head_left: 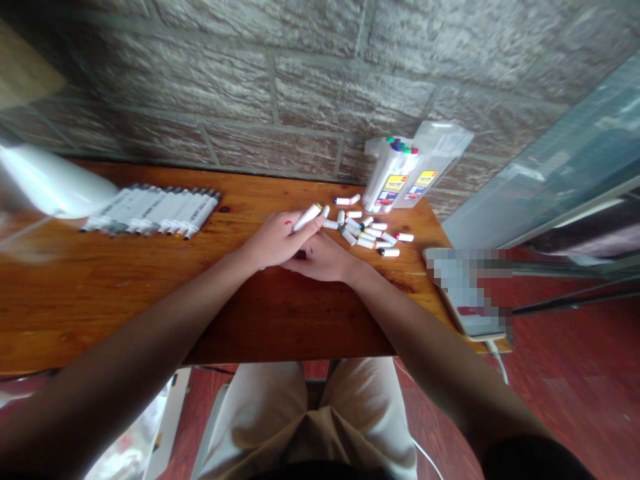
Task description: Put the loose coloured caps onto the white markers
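My left hand (274, 241) is closed around a white marker (309, 217), which sticks up at a slant between thumb and forefinger with a yellowish tip end. Pressed against it from the right is my right hand (327, 257), its fingers curled and mostly hidden behind the left hand; whatever they hold cannot be seen. Just beyond the hands lies a loose pile of white marker caps (367, 235) with coloured ends. To the left, a row of white markers (155, 212) lies side by side on the wooden table (225, 320).
A clear plastic marker case (415, 177) stands open by the brick wall (300, 87), some coloured-end markers inside. A phone (467, 300) with a white cable lies at the right table edge. A white, blurred object (55, 180) stands at far left.
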A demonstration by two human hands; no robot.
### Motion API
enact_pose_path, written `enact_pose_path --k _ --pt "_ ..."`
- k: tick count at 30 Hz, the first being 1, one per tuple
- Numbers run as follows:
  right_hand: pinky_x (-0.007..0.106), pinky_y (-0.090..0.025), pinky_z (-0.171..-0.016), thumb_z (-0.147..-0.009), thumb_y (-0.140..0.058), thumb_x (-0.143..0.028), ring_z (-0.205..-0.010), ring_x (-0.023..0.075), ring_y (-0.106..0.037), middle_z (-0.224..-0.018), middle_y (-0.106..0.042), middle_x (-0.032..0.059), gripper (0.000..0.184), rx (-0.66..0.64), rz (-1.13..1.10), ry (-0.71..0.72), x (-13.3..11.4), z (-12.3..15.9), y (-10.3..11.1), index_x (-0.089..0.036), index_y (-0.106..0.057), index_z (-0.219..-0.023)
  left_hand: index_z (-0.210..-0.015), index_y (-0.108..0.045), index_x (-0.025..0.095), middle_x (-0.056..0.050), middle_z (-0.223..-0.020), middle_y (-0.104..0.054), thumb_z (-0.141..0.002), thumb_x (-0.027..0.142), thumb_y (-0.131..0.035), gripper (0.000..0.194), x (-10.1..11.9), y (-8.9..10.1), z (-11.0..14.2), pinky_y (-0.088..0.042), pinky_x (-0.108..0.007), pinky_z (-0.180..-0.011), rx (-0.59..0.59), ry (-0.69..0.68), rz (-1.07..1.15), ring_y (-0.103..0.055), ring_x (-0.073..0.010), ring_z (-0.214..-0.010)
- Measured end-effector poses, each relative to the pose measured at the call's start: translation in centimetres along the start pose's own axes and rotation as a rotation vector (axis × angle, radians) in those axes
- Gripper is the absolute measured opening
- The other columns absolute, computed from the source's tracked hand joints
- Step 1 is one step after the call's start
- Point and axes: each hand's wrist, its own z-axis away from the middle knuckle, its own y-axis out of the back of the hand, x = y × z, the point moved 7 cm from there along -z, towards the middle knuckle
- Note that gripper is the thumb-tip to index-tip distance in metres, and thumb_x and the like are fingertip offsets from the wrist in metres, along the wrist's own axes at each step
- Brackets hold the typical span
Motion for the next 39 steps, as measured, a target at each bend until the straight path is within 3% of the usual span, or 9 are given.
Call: enact_pose_path --k 5,15,26,32,35,39 --pt "0.03 -0.054 -0.086 -0.092 -0.059 -0.024 -0.097 0.0186 -0.068 -0.106 -0.074 0.0116 0.021 0.005 0.002 -0.019 -0.1 0.2 0.0 -0.008 -0.07 -0.102 -0.089 -0.068 0.013 -0.007 -0.086 -0.072 -0.099 0.055 -0.04 0.052 0.2 -0.1 0.0 -0.046 -0.028 -0.077 -0.013 -0.017 0.014 -0.065 -0.0183 -0.082" --pt "0.032 -0.054 -0.091 -0.092 -0.058 -0.024 -0.103 0.0202 -0.067 -0.112 -0.073 0.0137 0.024 -0.003 -0.005 -0.063 -0.3 0.3 -0.1 -0.007 -0.068 -0.107 -0.082 -0.065 0.014 -0.005 -0.079 -0.068 -0.099 0.054 -0.041 0.049 1.1 0.3 0.3 -0.04 -0.026 -0.068 -0.025 -0.02 -0.044 -0.06 -0.0155 -0.073" --pt "0.033 -0.053 -0.094 -0.092 -0.057 -0.022 -0.106 0.0193 -0.065 -0.116 -0.071 0.0133 0.022 -0.001 0.043 -0.029 -0.1 0.4 -0.7 -0.01 -0.065 -0.109 -0.098 -0.07 0.016 -0.009 -0.095 -0.073 -0.101 0.055 -0.037 0.051 1.9 0.6 0.8 -0.044 -0.03 -0.08 -0.075 0.008 -0.184 -0.065 -0.0207 -0.087" --pt "0.027 -0.048 -0.082 -0.092 -0.056 -0.022 -0.092 0.0153 -0.063 -0.1 -0.072 0.0079 0.015 -0.063 0.196 0.001 -2.0 1.1 2.4 -0.013 -0.068 -0.093 -0.095 -0.07 0.016 -0.01 -0.093 -0.074 -0.102 0.055 -0.032 0.055 3.1 0.8 1.2 -0.048 -0.031 -0.082 -0.082 -0.026 -0.196 -0.067 -0.0218 -0.089" --pt "0.023 -0.04 -0.067 -0.087 -0.055 -0.015 -0.068 0.0101 -0.056 -0.072 -0.067 0.0023 0.017 0.077 0.216 -0.145 -1.2 1.4 5.5 -0.013 -0.065 -0.072 -0.101 -0.068 0.015 -0.011 -0.097 -0.074 -0.103 0.051 -0.032 0.051 3.7 0.7 1.3 -0.049 -0.033 -0.083 -0.063 -0.116 -0.223 -0.068 -0.0237 -0.092" --pt "0.021 -0.034 -0.06 -0.082 -0.056 -0.016 -0.058 0.0071 -0.049 -0.061 -0.061 -0.002 0.021 0.128 0.085 -0.229 0.2 1.2 5.9 -0.014 -0.059 -0.062 -0.105 -0.065 0.015 -0.011 -0.098 -0.073 -0.103 0.042 -0.035 0.04 2.2 0.2 1.0 -0.049 -0.033 -0.083 -0.068 -0.064 -0.242 -0.07 -0.0239 -0.093"
